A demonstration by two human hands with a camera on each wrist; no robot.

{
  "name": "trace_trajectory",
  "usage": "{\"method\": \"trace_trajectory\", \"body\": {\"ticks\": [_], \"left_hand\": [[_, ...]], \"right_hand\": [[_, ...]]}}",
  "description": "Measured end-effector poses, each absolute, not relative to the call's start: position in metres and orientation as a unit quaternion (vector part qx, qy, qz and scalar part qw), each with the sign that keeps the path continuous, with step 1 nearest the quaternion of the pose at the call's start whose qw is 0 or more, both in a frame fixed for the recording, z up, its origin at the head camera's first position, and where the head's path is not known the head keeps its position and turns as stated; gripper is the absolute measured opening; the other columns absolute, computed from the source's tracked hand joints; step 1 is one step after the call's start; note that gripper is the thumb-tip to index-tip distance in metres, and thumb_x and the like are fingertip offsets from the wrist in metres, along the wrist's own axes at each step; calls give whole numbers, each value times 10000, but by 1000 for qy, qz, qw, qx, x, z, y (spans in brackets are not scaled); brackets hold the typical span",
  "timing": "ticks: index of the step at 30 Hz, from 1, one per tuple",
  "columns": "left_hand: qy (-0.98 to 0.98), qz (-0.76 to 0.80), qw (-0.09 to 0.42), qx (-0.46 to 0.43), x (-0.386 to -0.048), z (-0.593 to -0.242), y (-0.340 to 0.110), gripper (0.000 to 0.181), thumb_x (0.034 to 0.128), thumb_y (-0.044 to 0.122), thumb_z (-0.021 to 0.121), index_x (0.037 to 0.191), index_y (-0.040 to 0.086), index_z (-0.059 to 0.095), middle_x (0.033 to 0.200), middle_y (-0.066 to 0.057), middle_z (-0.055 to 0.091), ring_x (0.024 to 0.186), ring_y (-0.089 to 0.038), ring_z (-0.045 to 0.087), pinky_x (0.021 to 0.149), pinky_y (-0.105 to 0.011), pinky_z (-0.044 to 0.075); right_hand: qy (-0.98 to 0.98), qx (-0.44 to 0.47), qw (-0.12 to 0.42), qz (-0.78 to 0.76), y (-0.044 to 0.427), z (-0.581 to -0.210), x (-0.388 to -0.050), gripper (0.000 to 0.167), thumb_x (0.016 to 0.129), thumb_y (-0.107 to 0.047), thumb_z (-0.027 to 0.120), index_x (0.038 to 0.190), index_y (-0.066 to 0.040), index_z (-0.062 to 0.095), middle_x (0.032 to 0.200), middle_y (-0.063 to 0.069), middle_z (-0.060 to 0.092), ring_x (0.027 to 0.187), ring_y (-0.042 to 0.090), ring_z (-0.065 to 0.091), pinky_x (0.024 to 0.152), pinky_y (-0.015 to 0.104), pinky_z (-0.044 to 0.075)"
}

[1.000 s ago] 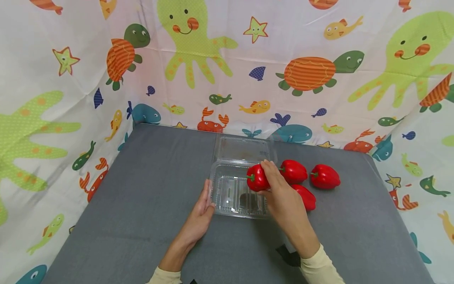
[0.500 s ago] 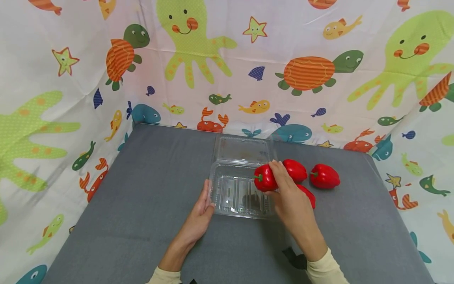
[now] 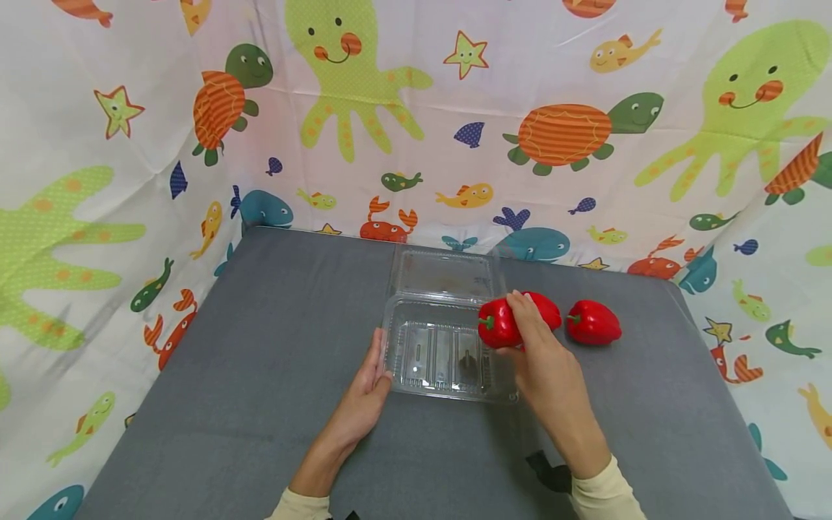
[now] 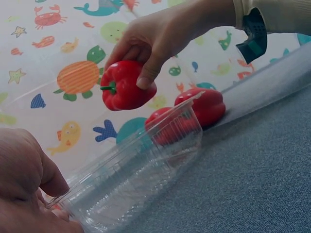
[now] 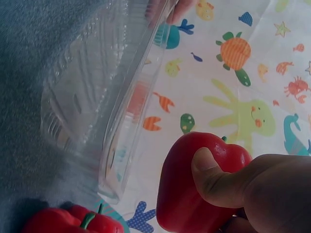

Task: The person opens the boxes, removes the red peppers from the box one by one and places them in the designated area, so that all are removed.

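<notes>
My right hand point(image 3: 552, 386) grips a red bell pepper point(image 3: 498, 324), thumb on one side and fingers on the other. It holds the pepper in the air above the right side of a clear plastic container point(image 3: 425, 393), as the left wrist view also shows. The container stands with its hinged lid point(image 3: 445, 273) folded back behind it. With thumb at the rim and fingers at the outer wall, my left hand point(image 3: 360, 397) holds the container's left side. Inside the container I see no pepper.
To the right on the grey table point(image 3: 273, 347) lie more red bell peppers: one point(image 3: 546, 309) behind my right hand, another point(image 3: 594, 323) farther right. A patterned curtain point(image 3: 422, 65) surrounds the table's back and sides.
My right hand has moved to the right with the bell pepper, from over the container toward its right edge, and now covers a pepper on the table. My left hand stays at the container.
</notes>
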State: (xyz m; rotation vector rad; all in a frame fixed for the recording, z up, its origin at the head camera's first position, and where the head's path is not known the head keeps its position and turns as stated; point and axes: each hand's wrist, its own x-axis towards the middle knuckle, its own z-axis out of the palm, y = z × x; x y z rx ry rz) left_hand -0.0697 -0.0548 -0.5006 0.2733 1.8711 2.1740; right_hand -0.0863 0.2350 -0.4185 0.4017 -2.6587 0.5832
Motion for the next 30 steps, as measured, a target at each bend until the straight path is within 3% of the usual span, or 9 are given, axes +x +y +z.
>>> {"method": "trace_trajectory", "body": {"ticks": [7, 14, 23, 30], "left_hand": [[647, 746, 126, 97, -71, -501, -55, 768, 1089, -72, 317, 1689, 125, -120, 1773, 23, -115, 1616, -138, -80, 1293, -411, 15], [648, 745, 134, 85, -69, -500, -55, 767, 1098, -60, 327, 1695, 146, -109, 1773, 54, -102, 1608, -83, -58, 1291, -356, 36], [646, 746, 135, 86, -68, -500, -54, 766, 1097, -53, 324, 1693, 151, -112, 1776, 19, -108, 1613, -108, -57, 1290, -374, 44], [652, 742, 126, 95, -69, -502, -54, 762, 1095, -49, 328, 1692, 134, -111, 1776, -3, -103, 1622, -176, -64, 1288, -408, 42]], "right_hand": [[-949, 132, 193, 212, 244, -419, -87, 1167, 699, 15, 965, 1668, -179, 344, 1643, 136, 451, 1446, 438, 491, 922, 642, 555], [-947, 127, 204, 213, 251, -418, -87, 1115, 693, 32, 963, 1639, -130, 396, 1625, 138, 476, 1473, 419, 464, 918, 647, 554], [-948, 114, 205, 214, 259, -417, -85, 1108, 681, 41, 966, 1626, -121, 412, 1622, 149, 478, 1478, 422, 456, 939, 656, 542], [-950, 101, 209, 211, 271, -416, -85, 1147, 698, 43, 956, 1658, -174, 367, 1629, 146, 468, 1479, 420, 454, 947, 657, 532]]}}
